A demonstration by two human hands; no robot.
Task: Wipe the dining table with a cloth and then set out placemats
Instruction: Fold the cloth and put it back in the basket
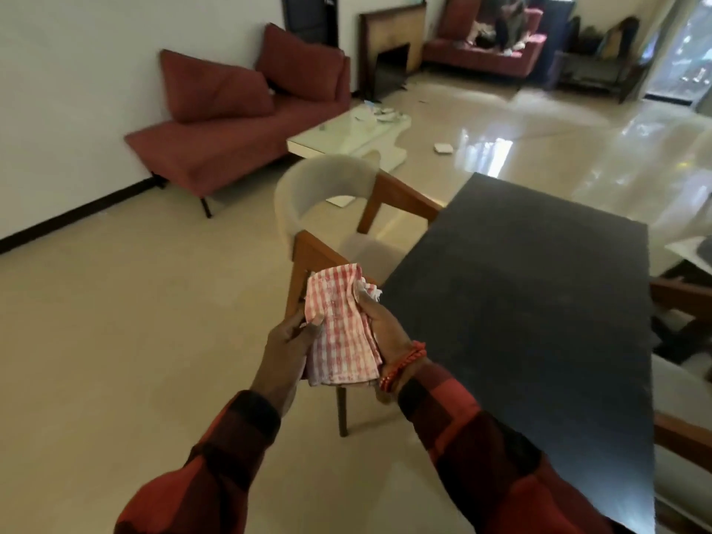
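Note:
A folded red-and-white checked cloth [341, 325] is held in front of me, above the floor and just left of the dark dining table [539, 310]. My left hand [287, 341] grips its left edge, thumb lying on top. My right hand [381, 329] cups the cloth's right side from beneath, fingers curled round the edge. The tabletop is bare and dark. No placemats show anywhere in view.
A beige-backed wooden chair [327, 210] stands tucked at the table's left side. More chairs [682, 302] sit along the right side. A red sofa [231, 121] and a white coffee table [346, 136] stand further back, with open tiled floor at the left.

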